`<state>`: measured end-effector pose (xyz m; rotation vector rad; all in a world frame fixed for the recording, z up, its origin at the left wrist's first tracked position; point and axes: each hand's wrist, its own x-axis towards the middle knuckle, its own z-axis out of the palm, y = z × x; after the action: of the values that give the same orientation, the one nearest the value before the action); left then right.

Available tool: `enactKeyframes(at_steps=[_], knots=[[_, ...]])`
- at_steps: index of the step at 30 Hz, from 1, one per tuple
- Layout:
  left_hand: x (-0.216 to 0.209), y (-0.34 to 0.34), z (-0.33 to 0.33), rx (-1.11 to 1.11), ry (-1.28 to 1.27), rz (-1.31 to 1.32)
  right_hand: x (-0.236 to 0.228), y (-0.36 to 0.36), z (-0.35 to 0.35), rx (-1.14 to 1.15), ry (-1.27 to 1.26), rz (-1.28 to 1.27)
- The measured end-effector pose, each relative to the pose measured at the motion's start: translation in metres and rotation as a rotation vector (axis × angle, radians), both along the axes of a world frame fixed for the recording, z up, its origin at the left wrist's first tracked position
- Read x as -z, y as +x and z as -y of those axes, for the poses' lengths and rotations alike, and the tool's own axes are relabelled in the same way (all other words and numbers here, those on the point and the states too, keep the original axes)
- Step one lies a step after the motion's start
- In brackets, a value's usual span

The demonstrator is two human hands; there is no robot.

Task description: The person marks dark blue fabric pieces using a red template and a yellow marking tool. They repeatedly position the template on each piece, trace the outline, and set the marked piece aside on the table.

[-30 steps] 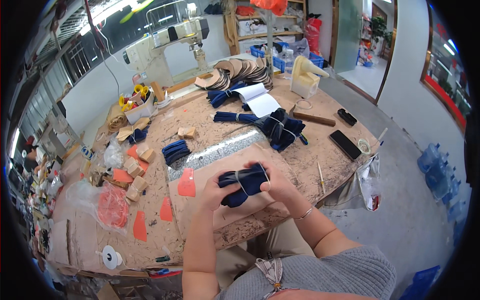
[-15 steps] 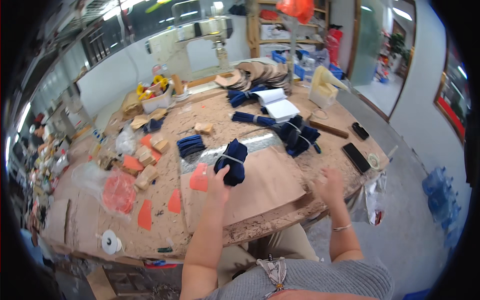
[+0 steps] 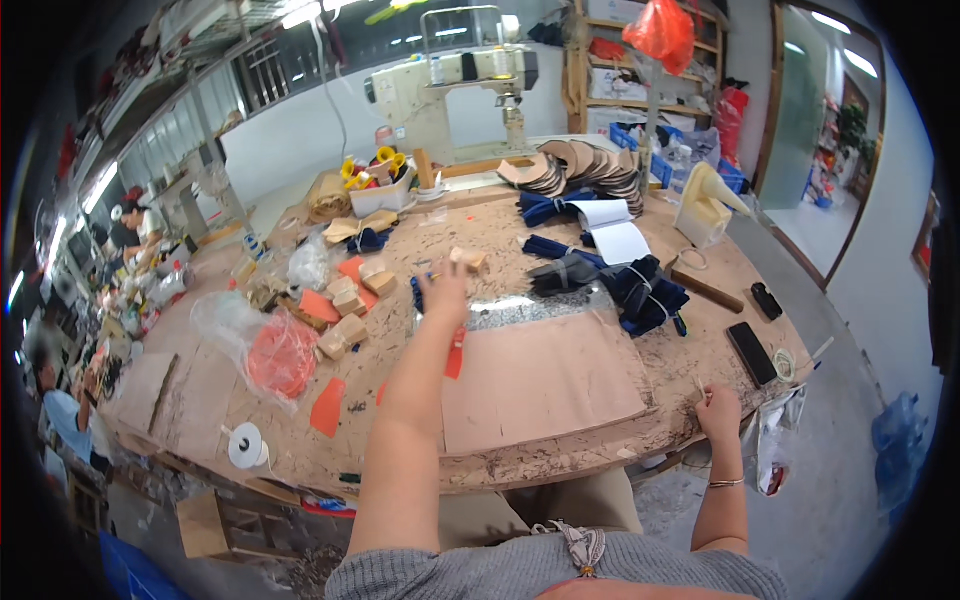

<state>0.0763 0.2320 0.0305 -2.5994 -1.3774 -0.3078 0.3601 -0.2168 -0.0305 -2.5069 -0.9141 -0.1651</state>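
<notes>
Head view: one frame, tabletop seen from above.
Left hand: arm stretched forward, over a dark blue bundle that is mostly hidden; grip can't be told.
Right hand: at near tabletop edge, fingers curled, holding nothing I can make out.
Tan sheet: one, flat, between the hands.
Navy strap bundles: about four, right of left hand.
Black phones: two, right edge.
Sewing machine: one, far side.

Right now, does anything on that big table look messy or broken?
Yes. The wooden table top is chipped and pitted all along its front edge. Orange pieces lie scattered at odd angles, and a crumpled clear plastic bag sprawls on the left.
</notes>
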Motion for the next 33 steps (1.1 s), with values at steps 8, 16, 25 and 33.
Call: enactKeyframes(at_steps=[8, 16, 25, 33], knots=[[-0.002, -0.019, -0.052, -0.017, -0.159, -0.269, -0.014, -0.045, -0.028, -0.209, 0.351, 0.095], [0.013, -0.003, -0.11, 0.005, -0.445, -0.191, -0.007, -0.085, -0.061, -0.392, 0.429, 0.28], [0.011, -0.023, -0.095, 0.025, -0.419, 0.675, -0.005, -0.082, -0.06, -0.404, 0.46, 0.269], [-0.013, -0.043, 0.07, 0.404, -1.495, 1.77, -0.022, -0.098, -0.09, -0.513, 0.675, 0.14]])
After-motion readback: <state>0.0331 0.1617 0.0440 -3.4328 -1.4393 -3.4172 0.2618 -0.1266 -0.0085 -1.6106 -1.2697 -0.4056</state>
